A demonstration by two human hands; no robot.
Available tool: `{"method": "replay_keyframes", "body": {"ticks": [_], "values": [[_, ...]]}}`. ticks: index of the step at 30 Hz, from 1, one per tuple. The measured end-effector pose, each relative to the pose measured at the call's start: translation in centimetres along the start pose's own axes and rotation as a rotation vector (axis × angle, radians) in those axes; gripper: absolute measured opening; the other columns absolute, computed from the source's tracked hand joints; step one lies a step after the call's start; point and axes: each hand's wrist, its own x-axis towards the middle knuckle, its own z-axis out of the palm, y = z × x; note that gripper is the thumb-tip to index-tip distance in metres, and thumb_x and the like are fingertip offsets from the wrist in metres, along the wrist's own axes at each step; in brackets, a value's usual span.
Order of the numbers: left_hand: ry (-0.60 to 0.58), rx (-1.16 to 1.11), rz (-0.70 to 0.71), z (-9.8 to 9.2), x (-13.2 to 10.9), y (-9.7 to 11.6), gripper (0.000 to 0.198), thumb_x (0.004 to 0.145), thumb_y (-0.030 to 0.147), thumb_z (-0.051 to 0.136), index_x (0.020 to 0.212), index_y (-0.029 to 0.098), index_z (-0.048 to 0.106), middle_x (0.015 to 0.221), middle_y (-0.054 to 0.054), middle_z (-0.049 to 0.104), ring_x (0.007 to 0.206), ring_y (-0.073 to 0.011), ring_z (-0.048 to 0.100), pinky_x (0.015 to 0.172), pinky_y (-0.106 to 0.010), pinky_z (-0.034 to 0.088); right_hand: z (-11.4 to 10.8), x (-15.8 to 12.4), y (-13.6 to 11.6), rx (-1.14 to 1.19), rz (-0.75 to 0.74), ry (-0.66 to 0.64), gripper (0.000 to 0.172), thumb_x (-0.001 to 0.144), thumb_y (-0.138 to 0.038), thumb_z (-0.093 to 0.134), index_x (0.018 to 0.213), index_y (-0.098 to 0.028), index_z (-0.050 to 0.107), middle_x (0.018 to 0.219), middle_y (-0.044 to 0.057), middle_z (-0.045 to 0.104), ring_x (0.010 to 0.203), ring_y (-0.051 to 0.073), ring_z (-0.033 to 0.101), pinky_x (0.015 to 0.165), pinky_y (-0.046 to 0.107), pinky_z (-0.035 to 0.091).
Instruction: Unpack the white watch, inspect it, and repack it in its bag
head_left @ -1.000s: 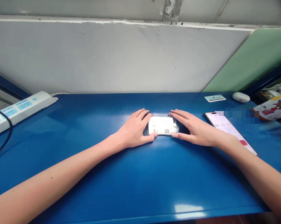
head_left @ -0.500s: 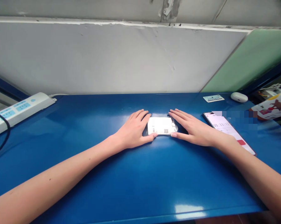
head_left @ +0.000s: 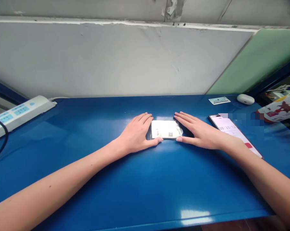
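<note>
A small flat white packet (head_left: pixel 164 130) lies on the blue table between my hands. It seems to be in clear plastic, with a dark square code and small print on its face. My left hand (head_left: pixel 138 133) rests at the packet's left side, fingers stretched out and thumb along the near edge. On the opposite side my right hand (head_left: pixel 197 131) lies with its fingers extended and the thumb tip by the near right corner. Neither hand is wrapped round the packet; whether the thumbs touch it I cannot tell.
To the right, a phone (head_left: pixel 231 131) showing a running timer lies partly behind my right forearm. Beyond it are a card (head_left: pixel 219 100) and a white earbud case (head_left: pixel 245 99). A printed package (head_left: pixel 281 107) stands at the far right. At left sit a power strip (head_left: pixel 21 112) and a black cable (head_left: pixel 5 138).
The fingers of my left hand have shifted slightly left, leaving a little more of the packet's left edge showing. My right hand and the packet look nearly the same.
</note>
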Motion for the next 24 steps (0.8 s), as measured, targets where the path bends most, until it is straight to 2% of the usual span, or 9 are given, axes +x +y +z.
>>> {"method": "replay_keyframes", "body": {"ticks": [16, 24], "values": [[0.04, 0.013, -0.016, 0.16, -0.04, 0.14, 0.078, 0.085, 0.063, 0.062, 0.136, 0.005, 0.054, 0.148, -0.022, 0.052, 0.14, -0.0381, 0.045, 0.117, -0.051, 0.036, -0.05, -0.08, 0.08, 0.0, -0.003, 0.011, 0.094, 0.092, -0.07, 0.046, 0.156, -0.004, 0.031, 0.163, 0.021, 0.029, 0.152, 0.036, 0.026, 0.12, 0.055, 0.032], [0.069, 0.02, 0.0, 0.31, -0.07, 0.02, 0.079, 0.084, 0.063, 0.062, 0.133, 0.002, 0.057, 0.144, -0.023, 0.056, 0.137, -0.0383, 0.049, 0.115, -0.049, 0.039, 0.13, -0.09, 0.34, 0.012, -0.024, 0.035, 0.095, 0.09, -0.069, 0.052, 0.157, -0.006, 0.031, 0.162, 0.022, 0.031, 0.151, 0.039, 0.028, 0.118, 0.058, 0.035]]}}
